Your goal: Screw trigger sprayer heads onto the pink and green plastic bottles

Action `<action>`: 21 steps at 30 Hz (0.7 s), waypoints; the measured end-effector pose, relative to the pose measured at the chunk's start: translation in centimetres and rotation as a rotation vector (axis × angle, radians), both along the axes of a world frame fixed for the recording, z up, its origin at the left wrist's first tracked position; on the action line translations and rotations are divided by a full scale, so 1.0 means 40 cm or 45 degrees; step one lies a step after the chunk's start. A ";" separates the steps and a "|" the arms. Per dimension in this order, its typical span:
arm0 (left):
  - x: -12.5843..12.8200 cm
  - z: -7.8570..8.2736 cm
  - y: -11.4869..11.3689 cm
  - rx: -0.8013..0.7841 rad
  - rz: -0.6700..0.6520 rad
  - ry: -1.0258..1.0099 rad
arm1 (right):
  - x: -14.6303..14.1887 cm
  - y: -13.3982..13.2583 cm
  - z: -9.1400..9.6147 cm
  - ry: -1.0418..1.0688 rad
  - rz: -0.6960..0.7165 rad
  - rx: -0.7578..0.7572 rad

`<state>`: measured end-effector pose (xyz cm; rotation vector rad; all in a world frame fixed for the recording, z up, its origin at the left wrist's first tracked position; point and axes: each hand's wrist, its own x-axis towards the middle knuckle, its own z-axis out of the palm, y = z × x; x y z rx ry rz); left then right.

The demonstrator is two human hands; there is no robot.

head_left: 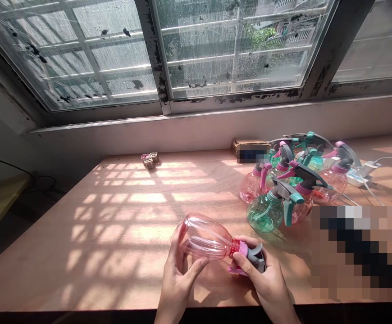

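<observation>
A clear pink spray bottle (204, 236) lies sideways in the air between my hands, above the front part of the table. My left hand (180, 274) is wrapped round its rounded base, thumb along the near side. Around the pink collar and grey spray head (255, 256) at the right end, my right hand (266, 279) is closed. The thumb presses near the collar, and the pink trigger points down toward me. Just beyond my right hand, a green spray bottle (265, 213) stands upright with a grey and teal head.
Several more pink and green spray bottles (302, 209) crowd together at the right. Behind them are a cardboard box (246, 146) and a white power strip (356, 177) with cables. Small blocks (149, 160) sit at the back of the wooden table (115, 252), below a barred window (196, 49). Part of the right side is blurred out.
</observation>
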<state>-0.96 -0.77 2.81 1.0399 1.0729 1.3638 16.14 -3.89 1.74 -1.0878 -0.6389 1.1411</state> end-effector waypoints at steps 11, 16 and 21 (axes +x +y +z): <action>-0.013 -0.028 0.003 -0.004 0.007 0.052 | -0.003 0.000 0.012 -0.063 0.004 0.013; -0.010 -0.019 0.003 -0.006 0.035 0.046 | -0.004 -0.001 0.012 -0.054 0.018 0.002; 0.003 0.005 0.000 -0.027 -0.008 -0.087 | 0.000 0.000 0.004 -0.058 0.024 0.005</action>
